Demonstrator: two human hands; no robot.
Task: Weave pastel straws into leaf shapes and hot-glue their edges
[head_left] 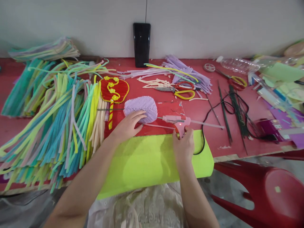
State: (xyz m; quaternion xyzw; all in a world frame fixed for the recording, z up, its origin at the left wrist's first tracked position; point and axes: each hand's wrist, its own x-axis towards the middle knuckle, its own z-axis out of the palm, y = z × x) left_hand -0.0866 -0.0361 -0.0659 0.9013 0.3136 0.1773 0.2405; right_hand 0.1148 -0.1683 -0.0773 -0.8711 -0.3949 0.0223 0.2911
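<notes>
Pale wall (pixel 190 31) behind a red table (pixel 201 109); on the floor at right, a red plastic stool (pixel 283 193). Heaped across the table's left side, multicoloured pipe cleaners (pixel 57 126). Hanging over the near edge, a lime-green sheet (pixel 142 161). Upright against the wall, 1 black phone (pixel 142 44). Lies mid-table, a lilac pipe-cleaner oval (pixel 144 103), under the left hand (pixel 129 125), fingers flat, thumb apart. Grips a pink glue gun (pixel 174 119) with the right hand (pixel 184 142), fingers closed round its handle, nozzle near the oval. Beyond, 2 pairs of scissors (pixel 177 91).
</notes>
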